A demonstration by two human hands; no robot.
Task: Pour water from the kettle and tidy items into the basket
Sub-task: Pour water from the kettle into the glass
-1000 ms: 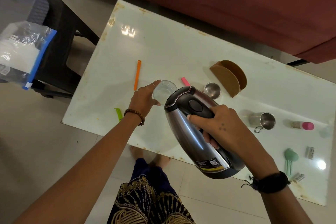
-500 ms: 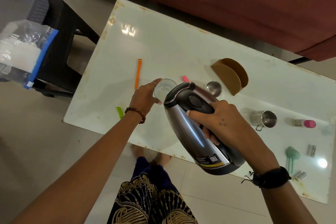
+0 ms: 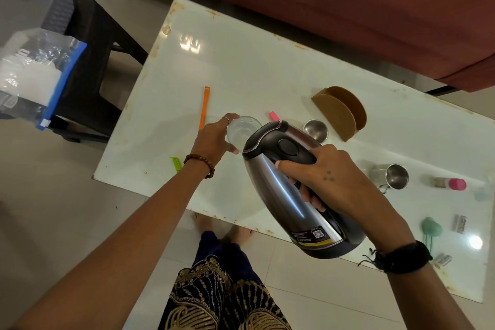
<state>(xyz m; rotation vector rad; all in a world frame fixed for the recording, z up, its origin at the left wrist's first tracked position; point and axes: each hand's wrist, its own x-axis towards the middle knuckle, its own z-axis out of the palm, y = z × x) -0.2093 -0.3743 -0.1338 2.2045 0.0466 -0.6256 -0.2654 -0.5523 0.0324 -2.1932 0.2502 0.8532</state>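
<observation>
A steel kettle [image 3: 284, 193] with a black lid and handle is tipped steeply toward a clear glass [image 3: 245, 128] standing on the white table [image 3: 254, 69]. My right hand [image 3: 329, 182] grips the kettle's handle. My left hand [image 3: 214, 139] wraps around the left side of the glass. The kettle's spout sits at the glass's rim and hides part of it. A dark woven basket [image 3: 57, 5] stands on a black stool [image 3: 91, 61] at the far left.
On the table lie an orange strip [image 3: 204, 107], a green clip [image 3: 176, 163], a pink piece [image 3: 273, 116], a steel bowl [image 3: 315, 130], a brown holder [image 3: 340, 111], a steel mug [image 3: 392, 177], a pink-capped bottle [image 3: 450, 183] and a green scoop [image 3: 431, 230]. A plastic bag [image 3: 34, 75] hangs at left. Red sofa behind.
The kettle has tipped slightly further toward the glass. Both hands keep their grips, and the view has shifted a little.
</observation>
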